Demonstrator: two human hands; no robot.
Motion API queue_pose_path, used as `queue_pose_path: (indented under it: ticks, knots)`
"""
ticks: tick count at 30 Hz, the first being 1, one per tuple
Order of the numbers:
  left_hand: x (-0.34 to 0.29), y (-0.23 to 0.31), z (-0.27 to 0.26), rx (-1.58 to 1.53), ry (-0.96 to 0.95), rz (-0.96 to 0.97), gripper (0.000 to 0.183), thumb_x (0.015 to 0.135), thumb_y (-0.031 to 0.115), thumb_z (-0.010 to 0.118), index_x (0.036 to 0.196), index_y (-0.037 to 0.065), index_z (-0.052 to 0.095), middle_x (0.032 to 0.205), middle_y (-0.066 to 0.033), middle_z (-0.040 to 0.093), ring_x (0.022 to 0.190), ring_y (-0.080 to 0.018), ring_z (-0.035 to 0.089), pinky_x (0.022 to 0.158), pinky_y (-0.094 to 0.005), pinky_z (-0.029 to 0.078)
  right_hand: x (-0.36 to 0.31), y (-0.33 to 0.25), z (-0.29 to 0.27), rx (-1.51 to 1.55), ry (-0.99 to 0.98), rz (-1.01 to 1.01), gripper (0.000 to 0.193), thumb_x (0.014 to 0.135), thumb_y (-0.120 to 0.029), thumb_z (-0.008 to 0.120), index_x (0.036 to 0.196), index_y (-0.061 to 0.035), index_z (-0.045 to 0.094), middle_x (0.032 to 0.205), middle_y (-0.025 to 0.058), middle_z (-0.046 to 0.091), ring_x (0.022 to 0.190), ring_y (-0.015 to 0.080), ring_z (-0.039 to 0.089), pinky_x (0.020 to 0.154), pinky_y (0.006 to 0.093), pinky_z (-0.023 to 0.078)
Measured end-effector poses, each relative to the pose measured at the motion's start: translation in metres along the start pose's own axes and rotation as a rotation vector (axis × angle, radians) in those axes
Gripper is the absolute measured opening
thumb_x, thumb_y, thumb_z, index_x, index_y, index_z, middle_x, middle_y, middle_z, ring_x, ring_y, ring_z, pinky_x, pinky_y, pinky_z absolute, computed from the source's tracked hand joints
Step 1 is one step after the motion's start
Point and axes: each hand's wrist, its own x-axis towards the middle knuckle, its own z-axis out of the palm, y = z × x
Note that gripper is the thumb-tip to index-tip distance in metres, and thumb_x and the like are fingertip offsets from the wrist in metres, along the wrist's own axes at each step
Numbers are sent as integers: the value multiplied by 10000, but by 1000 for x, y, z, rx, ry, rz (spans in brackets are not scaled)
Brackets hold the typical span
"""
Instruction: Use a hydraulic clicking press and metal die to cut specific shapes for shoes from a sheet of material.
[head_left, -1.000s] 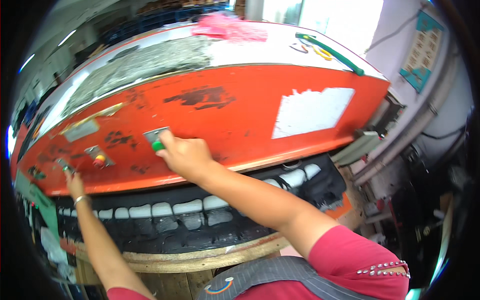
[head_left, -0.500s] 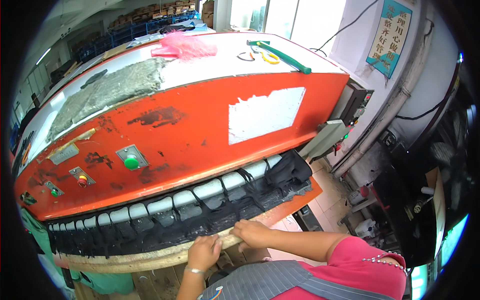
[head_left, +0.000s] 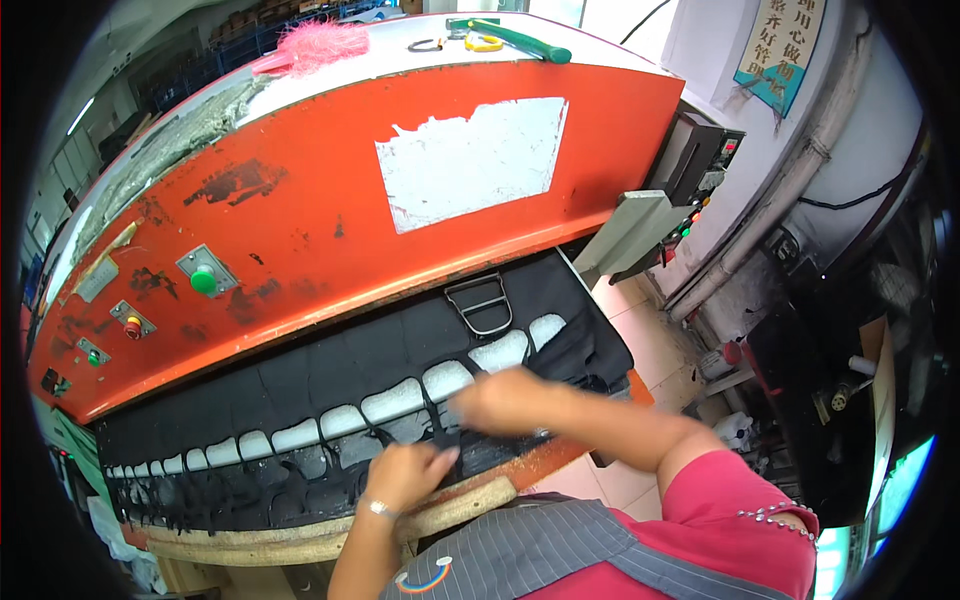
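A wide black sheet [head_left: 380,345] lies across the press bed, with a row of cut-out gaps and thin torn strips along its near side. Pale board shows through the gaps. My left hand [head_left: 402,477] is closed at the sheet's near edge, its thumb against a dark strip. My right hand [head_left: 505,402], smeared by motion, is over the strips just to the right; its fingers cannot be made out. A metal cutting die [head_left: 480,303] with a rounded end and crossbars rests on the uncut part of the sheet, beyond my right hand.
The orange press body [head_left: 310,215] rises behind the bed, with a green button [head_left: 203,281] on its front. On top lie a green-handled hammer [head_left: 520,40] and a pink fluffy piece [head_left: 320,47]. A padded pale edge [head_left: 250,547] borders the bed near me.
The black sheet has come out toward me, exposing its uncut part and the cutting die. My right hand has lifted from the bed's edge and moved over the strips. The view has shifted.
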Motion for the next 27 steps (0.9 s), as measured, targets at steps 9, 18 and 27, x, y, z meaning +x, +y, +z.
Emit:
queue_pose_path:
  ticks: [9,18,27]
  knots:
    - [155,46,66,-158,495,435,99,760,148,730,787,62,688,795,-57,623,758,-267,568,707,-373,484,112,150,-27,-547,-222,-699,376,818,-202,615,1192,-180,639,1338,36,547,1263,232,497,1006,413,435]
    - [167,52,88,-348,620,415,92,727,33,736,772,40,656,770,-79,587,720,-265,529,664,-363,447,122,172,-37,-206,-256,-685,419,608,-241,795,960,-71,648,1069,52,605,1106,247,555,882,391,505]
    - [160,61,88,-178,585,379,101,741,90,736,795,46,662,771,-80,565,735,-285,534,679,-379,459,119,154,-32,-363,-221,-669,291,680,-210,743,943,-109,670,1083,41,602,1104,251,532,866,406,503]
